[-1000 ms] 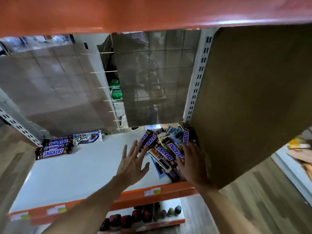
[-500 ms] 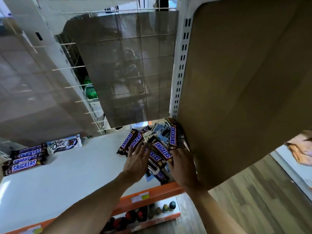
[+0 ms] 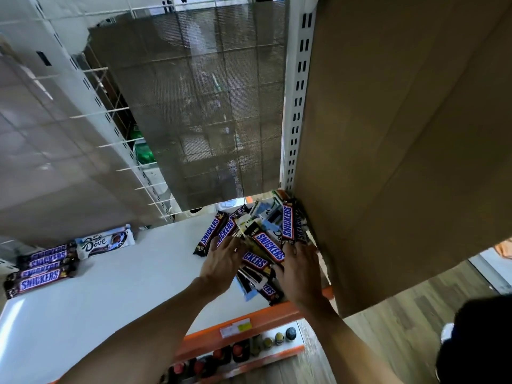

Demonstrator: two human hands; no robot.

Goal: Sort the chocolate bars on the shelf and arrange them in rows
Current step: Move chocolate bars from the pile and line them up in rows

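Messy pile of chocolate bars (image 3: 270, 249) sits at the right end of the white shelf (image 3: 110, 300), against a cardboard wall (image 3: 401, 134). Left hand (image 3: 221, 261) lies flat on the pile's left side, fingers spread. Right hand (image 3: 300, 270) is on the pile's right side; can't tell if it grips anything. Far left are lined-up Snickers bars (image 3: 41, 273), with a Dove bar (image 3: 104, 242) just beside them.

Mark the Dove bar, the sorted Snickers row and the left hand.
Dove bar (image 3: 104, 243): head view, middle of the white wrapper.
Snickers row (image 3: 41, 269): head view, a middle bar of the group at far left.
left hand (image 3: 224, 257): head view, back of the hand.
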